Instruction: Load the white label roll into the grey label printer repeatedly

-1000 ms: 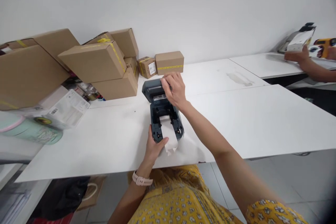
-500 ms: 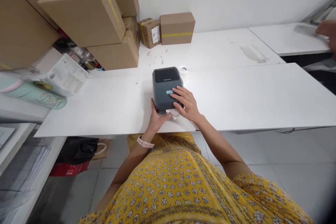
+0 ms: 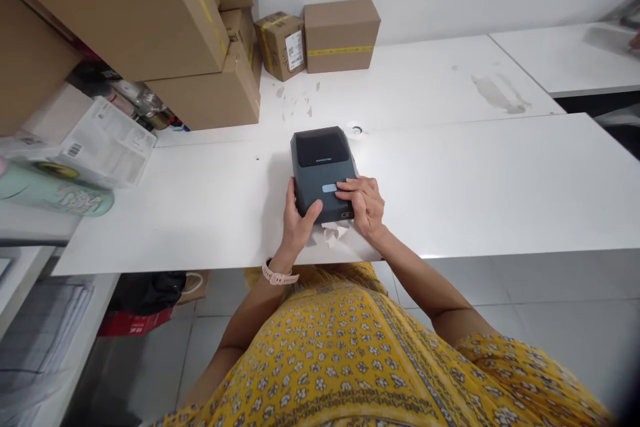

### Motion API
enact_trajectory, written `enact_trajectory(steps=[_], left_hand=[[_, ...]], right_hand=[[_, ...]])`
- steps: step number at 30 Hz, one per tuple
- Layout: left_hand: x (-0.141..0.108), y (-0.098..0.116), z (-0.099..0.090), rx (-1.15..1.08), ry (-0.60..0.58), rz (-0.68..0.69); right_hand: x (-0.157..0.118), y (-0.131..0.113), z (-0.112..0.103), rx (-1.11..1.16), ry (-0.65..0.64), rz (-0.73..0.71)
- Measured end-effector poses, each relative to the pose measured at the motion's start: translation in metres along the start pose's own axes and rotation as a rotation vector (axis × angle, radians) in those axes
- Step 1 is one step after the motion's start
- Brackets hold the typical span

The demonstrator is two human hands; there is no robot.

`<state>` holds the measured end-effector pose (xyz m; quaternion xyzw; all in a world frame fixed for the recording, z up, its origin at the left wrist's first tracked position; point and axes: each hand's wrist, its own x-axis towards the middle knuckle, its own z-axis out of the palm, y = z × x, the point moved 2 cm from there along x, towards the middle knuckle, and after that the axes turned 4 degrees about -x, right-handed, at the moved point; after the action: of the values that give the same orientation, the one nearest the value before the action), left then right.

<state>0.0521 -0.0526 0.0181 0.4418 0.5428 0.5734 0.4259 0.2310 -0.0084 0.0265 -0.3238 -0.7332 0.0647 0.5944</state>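
Note:
A dark blue-grey device (image 3: 317, 177) with a black glossy top panel and a light blue label sits over the white table, near its front edge. My left hand (image 3: 299, 221) grips its left side and lower left corner, the thumb on top. My right hand (image 3: 367, 205) is at the lower right side, with fingertips resting on the face beside the label and other fingers curled. Crumpled white paper (image 3: 334, 233) lies just below the device, between my hands.
Cardboard boxes (image 3: 200, 100) are stacked at the back left, and two smaller ones (image 3: 343, 37) stand by the wall. A white package (image 3: 110, 143) and a mint bottle (image 3: 60, 192) lie at the left. A small round item (image 3: 357, 130) is behind the device.
My left thumb has moved from below the device onto its face. My right fingers have curled and shifted toward its right edge. The co-worker's hand at the right has mostly left the view.

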Motion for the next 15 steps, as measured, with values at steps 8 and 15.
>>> enact_trajectory(steps=[8,15], left_hand=[[-0.023,-0.006,-0.017,0.049,0.026,-0.044],[-0.066,-0.006,-0.010,-0.141,-0.404,-0.579]], right_hand=[[-0.006,-0.007,0.002,-0.064,0.036,0.038],[-0.003,-0.016,0.005,-0.100,0.051,0.193]])
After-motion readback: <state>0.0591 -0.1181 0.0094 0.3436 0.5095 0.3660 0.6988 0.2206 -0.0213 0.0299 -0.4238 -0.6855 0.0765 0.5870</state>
